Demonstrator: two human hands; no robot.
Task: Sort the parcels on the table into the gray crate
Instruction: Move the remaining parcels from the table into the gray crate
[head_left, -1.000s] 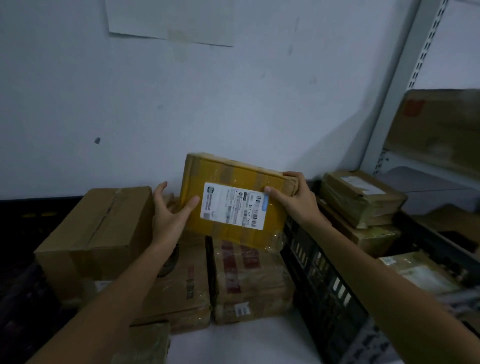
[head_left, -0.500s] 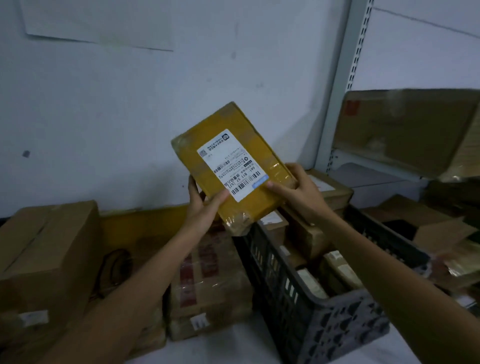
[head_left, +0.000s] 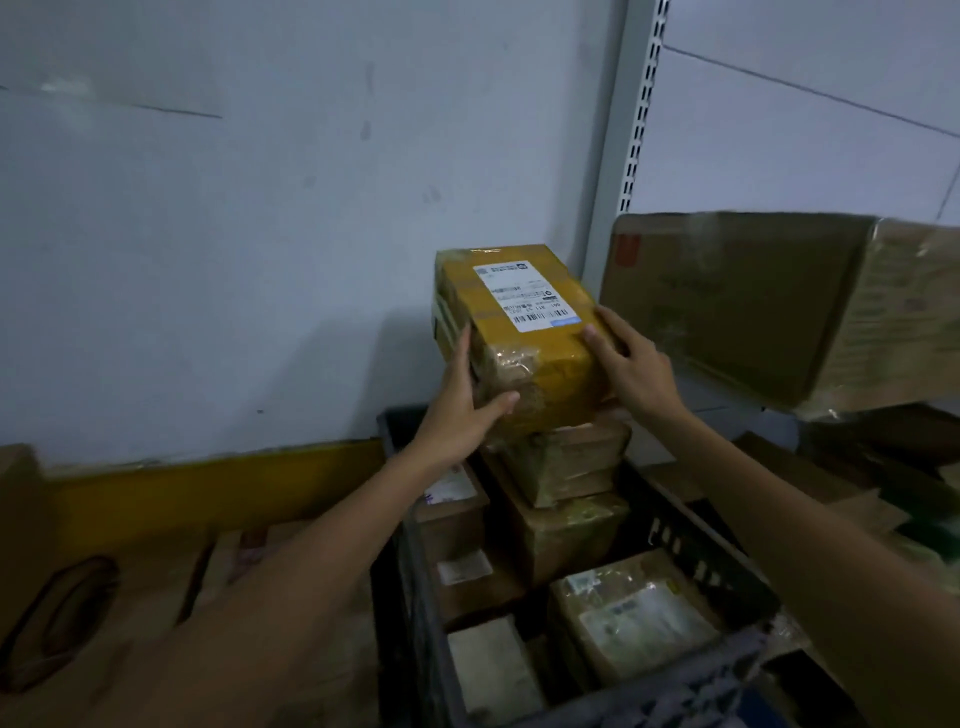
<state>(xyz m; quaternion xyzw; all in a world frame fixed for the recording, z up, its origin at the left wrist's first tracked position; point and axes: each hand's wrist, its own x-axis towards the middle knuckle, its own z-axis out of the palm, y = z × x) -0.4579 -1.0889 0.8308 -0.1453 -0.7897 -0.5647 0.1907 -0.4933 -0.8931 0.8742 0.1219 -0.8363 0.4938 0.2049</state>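
A yellow-taped parcel (head_left: 524, 332) with a white shipping label lies flat, label up, on top of a stack of brown parcels (head_left: 569, 467) at the far end of the dark gray crate (head_left: 696, 551). My left hand (head_left: 462, 400) grips its near left corner, thumb under the front edge. My right hand (head_left: 631, 364) presses against its right side, fingers spread on the top edge. Inside the crate lie several more taped parcels, one with a white label (head_left: 634, 623) at the near right.
Brown cardboard boxes (head_left: 104, 597) fill the table to the left of the crate. A large box (head_left: 779, 301) sits on a metal shelf at the right, close to my right hand. A white wall stands behind. More boxes lie lower right.
Both hands carried the yellow parcel right and down from a tilted, raised pose. It now lies flat on the stack inside the crate. My view swung right.
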